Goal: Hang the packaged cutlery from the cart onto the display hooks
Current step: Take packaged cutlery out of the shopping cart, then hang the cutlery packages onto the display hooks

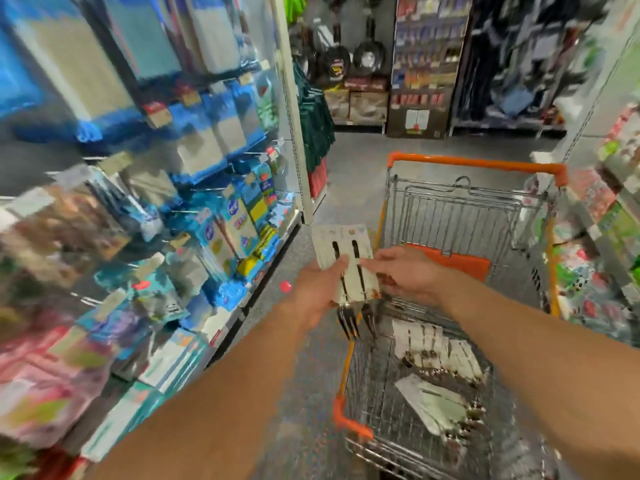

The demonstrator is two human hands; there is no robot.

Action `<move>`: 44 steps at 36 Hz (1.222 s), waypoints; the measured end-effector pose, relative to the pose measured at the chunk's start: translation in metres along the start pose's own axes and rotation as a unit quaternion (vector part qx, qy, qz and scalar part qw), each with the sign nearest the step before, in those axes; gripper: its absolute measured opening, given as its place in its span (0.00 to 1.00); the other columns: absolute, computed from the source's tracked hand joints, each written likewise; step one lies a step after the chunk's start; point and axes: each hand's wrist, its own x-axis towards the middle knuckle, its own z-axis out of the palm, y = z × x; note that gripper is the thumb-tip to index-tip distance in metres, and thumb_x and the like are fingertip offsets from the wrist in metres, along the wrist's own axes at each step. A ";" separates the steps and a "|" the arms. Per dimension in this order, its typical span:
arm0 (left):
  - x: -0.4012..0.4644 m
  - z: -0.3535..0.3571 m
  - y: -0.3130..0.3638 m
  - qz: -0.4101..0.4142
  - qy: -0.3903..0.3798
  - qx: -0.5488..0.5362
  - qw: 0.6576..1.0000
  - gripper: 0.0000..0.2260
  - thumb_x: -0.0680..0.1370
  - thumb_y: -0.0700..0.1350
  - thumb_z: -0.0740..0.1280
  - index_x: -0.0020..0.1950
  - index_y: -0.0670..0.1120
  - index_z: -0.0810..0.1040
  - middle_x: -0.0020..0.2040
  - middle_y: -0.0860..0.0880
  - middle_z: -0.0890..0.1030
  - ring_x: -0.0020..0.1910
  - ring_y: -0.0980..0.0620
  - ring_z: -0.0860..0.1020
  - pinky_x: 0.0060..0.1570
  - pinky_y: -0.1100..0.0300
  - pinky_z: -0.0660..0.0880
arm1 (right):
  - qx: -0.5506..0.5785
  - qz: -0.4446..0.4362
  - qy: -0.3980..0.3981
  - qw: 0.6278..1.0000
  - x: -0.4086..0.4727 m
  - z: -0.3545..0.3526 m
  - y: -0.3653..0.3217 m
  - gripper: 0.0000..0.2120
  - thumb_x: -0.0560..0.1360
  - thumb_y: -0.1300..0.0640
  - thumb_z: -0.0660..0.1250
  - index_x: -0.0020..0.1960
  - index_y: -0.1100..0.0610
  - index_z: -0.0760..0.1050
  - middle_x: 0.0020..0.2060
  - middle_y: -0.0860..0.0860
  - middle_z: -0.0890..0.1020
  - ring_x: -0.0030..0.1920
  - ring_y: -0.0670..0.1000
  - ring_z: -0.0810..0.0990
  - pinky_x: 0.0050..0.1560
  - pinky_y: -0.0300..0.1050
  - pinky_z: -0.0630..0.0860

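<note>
A white card of packaged forks (343, 247) is held over the near left corner of the wire cart (460, 209), fork heads pointing down. My left hand (317, 292) grips the card from the left, thumb across its front. My right hand (405, 273) holds its right edge with the fingers. More packaged cutlery (436, 353) lies in the cart's basket, with another pack (433, 403) nearer me. The display hooks (204, 211) on the left rack carry blurred blue and white packs.
The cart has orange handles and an orange flap (457, 263). Shelving with goods (609, 237) lines the right side. Pans hang on a rack (367, 53) down the aisle. Grey floor (353, 181) runs between the racks. A small red object (285, 286) lies by the left shelf base.
</note>
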 end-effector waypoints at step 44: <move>-0.452 -0.218 -0.024 0.070 0.415 -0.091 0.903 0.05 0.84 0.44 0.61 0.57 0.46 0.75 0.44 0.47 0.85 0.44 0.47 0.83 0.50 0.45 0.79 | -0.147 -0.190 -0.421 0.875 -0.282 0.348 -0.071 0.05 0.74 0.61 0.73 0.46 0.60 0.78 0.35 0.53 0.81 0.35 0.50 0.81 0.43 0.46 0.80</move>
